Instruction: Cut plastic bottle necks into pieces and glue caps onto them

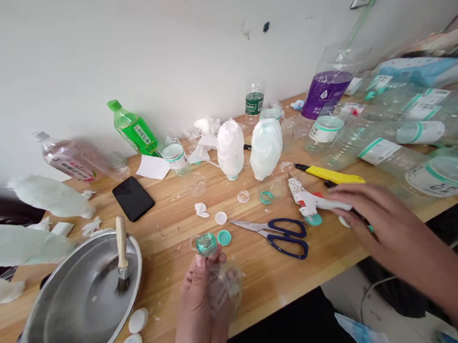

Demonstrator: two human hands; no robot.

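My left hand (201, 300) is closed round the cut-off top of a clear plastic bottle (217, 278), its green-ringed neck pointing up, above the near edge of the wooden table (169, 218). My right hand (369, 216) reaches over to the right, fingers stretched onto the handle of a white hot-glue gun (308, 199) lying on the table. Whether it grips the gun I cannot make out. Blue-handled scissors (277, 232) lie between my hands. A teal cap (223, 238) and a white cap (220, 218) sit just beyond my left hand.
A metal basin (59, 333) with a brush (121, 259) stands at the near left, two white caps (134, 335) beside it. A black phone (133, 198), a green bottle (133, 129), two paper-covered bottle forms (249, 147), a yellow utility knife (330, 174) and several clear bottles (392, 132) crowd the back and right.
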